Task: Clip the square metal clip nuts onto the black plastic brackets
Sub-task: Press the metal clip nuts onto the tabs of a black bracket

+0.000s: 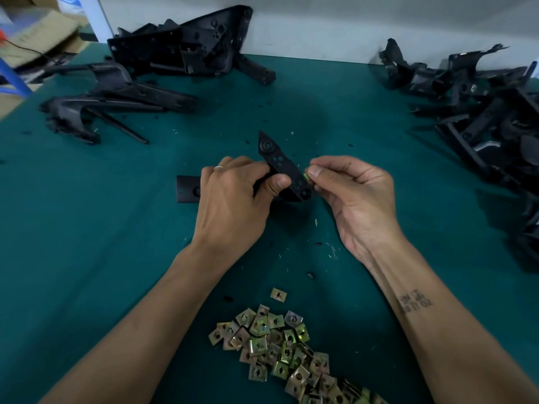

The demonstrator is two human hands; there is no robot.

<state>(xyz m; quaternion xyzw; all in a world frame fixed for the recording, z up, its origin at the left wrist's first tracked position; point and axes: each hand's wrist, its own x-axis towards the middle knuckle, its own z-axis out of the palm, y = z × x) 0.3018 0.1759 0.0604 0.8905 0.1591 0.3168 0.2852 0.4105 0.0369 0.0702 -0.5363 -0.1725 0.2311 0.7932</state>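
Gripping a black plastic bracket (281, 167) in the left hand (233, 199), thumb pressed over its near face and fingers closed around its lower part, with the pointed end tilted up and away above the green table (87, 228); pinching a square metal clip nut (306, 177) between thumb and forefinger of the right hand (355, 196), right against the bracket's right edge near the round boss at its lower end, though hard to tell whether already seated on the edge or only touching it. Wearing a ring (218, 167) on a left finger. Lying flat just left of the left hand, partly hidden behind it, another black part (186, 189). Heaped near the bottom edge between the two forearms, a pile of clip nuts (280, 345), with a single loose clip nut (278, 295) just beyond it. Stacked at the far left, a pile of black brackets (180, 51); crowded along the right side, a second pile of black brackets (481, 112). Scattered over the cloth, small black scraps and pale slivers
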